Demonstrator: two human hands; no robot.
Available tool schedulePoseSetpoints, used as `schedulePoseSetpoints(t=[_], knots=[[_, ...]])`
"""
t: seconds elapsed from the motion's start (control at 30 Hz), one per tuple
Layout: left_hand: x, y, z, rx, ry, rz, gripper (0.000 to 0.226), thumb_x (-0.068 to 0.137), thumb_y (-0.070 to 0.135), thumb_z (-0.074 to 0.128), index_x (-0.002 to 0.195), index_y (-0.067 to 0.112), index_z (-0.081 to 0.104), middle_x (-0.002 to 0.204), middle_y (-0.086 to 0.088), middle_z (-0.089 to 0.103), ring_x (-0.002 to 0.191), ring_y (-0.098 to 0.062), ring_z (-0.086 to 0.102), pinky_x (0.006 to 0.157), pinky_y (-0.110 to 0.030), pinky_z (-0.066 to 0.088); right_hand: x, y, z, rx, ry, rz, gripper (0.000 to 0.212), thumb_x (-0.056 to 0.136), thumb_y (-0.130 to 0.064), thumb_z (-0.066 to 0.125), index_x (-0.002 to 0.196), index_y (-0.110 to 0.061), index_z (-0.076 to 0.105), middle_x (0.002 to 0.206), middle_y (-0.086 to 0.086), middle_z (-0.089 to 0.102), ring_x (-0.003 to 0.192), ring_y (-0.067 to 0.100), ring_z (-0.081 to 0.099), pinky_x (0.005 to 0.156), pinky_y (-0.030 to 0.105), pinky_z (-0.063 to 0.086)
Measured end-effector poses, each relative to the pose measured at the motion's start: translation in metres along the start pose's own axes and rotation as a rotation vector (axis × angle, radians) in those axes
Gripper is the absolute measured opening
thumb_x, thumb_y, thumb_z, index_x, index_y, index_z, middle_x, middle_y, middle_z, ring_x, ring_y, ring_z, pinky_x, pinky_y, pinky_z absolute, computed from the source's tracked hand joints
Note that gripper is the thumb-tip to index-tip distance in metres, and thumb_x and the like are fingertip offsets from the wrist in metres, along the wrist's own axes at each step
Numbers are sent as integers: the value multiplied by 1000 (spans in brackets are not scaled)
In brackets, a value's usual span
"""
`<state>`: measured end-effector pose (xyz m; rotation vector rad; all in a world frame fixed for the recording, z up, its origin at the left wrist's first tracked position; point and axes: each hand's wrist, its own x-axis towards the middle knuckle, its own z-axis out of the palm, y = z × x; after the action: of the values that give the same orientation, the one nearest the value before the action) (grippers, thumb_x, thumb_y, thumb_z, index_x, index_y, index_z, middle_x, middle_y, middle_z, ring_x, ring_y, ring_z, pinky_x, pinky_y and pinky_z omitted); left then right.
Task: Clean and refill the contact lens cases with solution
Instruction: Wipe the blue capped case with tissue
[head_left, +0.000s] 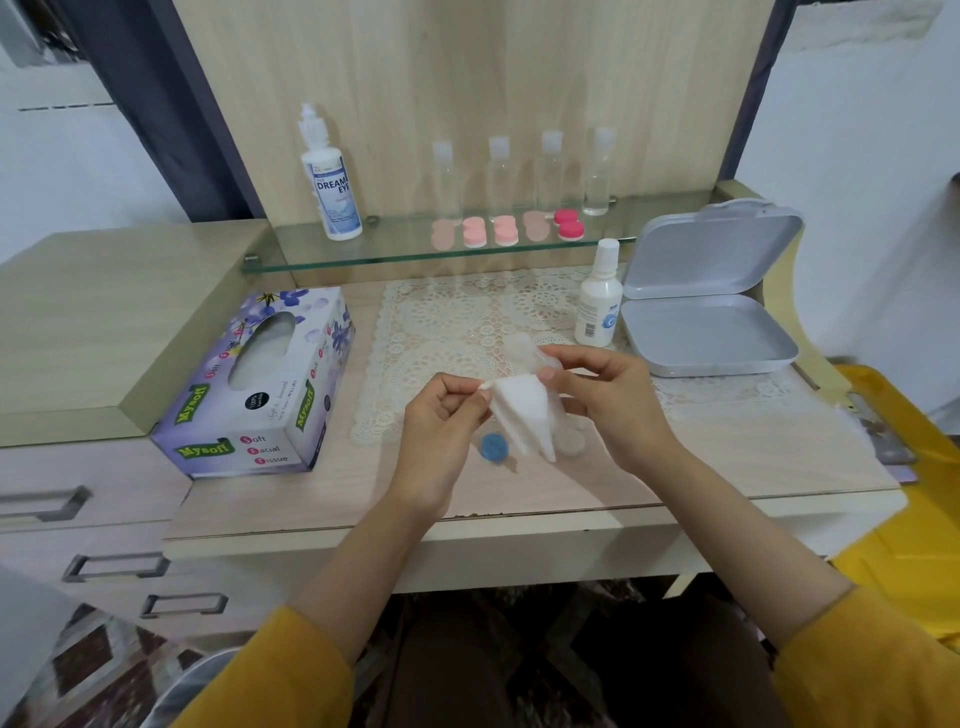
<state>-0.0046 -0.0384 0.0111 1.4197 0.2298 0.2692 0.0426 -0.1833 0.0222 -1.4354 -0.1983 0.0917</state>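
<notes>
My left hand (447, 415) pinches the upper left corner of a white tissue (524, 415) above the desk. My right hand (597, 389) holds the tissue's upper right part together with a translucent lens case (522, 345), partly hidden by fingers and tissue. On the desk below lie a blue cap (491, 447) and a whitish cap (570, 441). A small solution bottle (597, 301) stands at the back right. A large solution bottle (330, 176) and several pink lens cases (506, 230) sit on the glass shelf (363, 257).
A tissue box (260, 384) lies at the left. An open grey case (706, 312) sits at the right. Several clear bottles (498, 171) line the shelf. A lace mat (441, 343) covers the desk's middle. Drawers (78, 519) are at the lower left.
</notes>
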Motion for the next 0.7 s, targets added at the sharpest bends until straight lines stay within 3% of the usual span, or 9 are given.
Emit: schedulePoseSetpoints(t=[0.07, 0.13, 0.23, 0.3, 0.4, 0.5, 0.63, 0.7], knots=[[1, 1, 1, -5, 26, -26, 11, 89, 2, 52, 82, 10, 55, 73, -2, 60, 65, -5, 59, 66, -17, 51, 0, -1, 1, 47, -12, 0, 20, 79, 5, 64, 84, -14, 69, 76, -2, 68, 64, 11, 65, 63, 25, 55], [2, 4, -1, 7, 42, -50, 9, 90, 6, 52, 85, 11, 55, 75, -1, 59, 63, -6, 57, 56, -19, 47, 0, 0, -1, 68, -28, -4, 20, 79, 7, 63, 86, -11, 69, 71, -2, 69, 62, 15, 66, 65, 27, 58], [6, 7, -8, 85, 10, 12, 6, 87, 11, 59, 82, 14, 60, 80, 1, 61, 74, -10, 57, 69, -23, 46, 0, 0, -5, 16, -42, -22, 23, 80, 8, 62, 89, -12, 68, 71, 3, 67, 60, 16, 66, 68, 31, 58], [10, 11, -13, 220, -44, 98, 8, 81, 10, 66, 78, 17, 64, 81, 4, 65, 77, -5, 58, 74, -18, 46, 1, 1, -7, -61, -54, -42, 25, 81, 8, 61, 93, -12, 66, 73, 8, 63, 58, 14, 65, 65, 27, 58], [16, 18, -18, 384, -91, 188, 18, 69, 8, 77, 75, 21, 67, 81, 5, 66, 75, 1, 59, 73, -10, 45, 2, 0, -8, -183, -61, -78, 19, 80, 9, 62, 90, -7, 65, 71, 10, 60, 55, 13, 64, 60, 24, 56], [20, 22, -17, 435, -110, 264, 19, 62, 7, 81, 68, 19, 68, 78, 5, 66, 76, -2, 60, 74, -11, 44, 1, 0, -5, -277, -70, -85, 17, 80, 7, 63, 84, -9, 67, 68, 8, 65, 55, 13, 64, 63, 25, 57], [21, 19, -12, 503, -100, 348, 18, 59, 11, 83, 63, 22, 69, 90, 10, 61, 87, 6, 56, 81, -6, 37, -3, 3, -3, -250, -102, -75, 19, 81, 6, 63, 90, -10, 69, 66, 9, 66, 56, 15, 65, 63, 26, 57], [22, 16, -13, 476, -87, 320, 19, 61, 10, 82, 67, 22, 68, 95, 11, 62, 87, 4, 58, 81, -9, 41, -4, 4, -3, -241, -111, -81, 19, 81, 6, 63, 90, -10, 69, 66, 10, 66, 57, 16, 65, 63, 28, 58]])
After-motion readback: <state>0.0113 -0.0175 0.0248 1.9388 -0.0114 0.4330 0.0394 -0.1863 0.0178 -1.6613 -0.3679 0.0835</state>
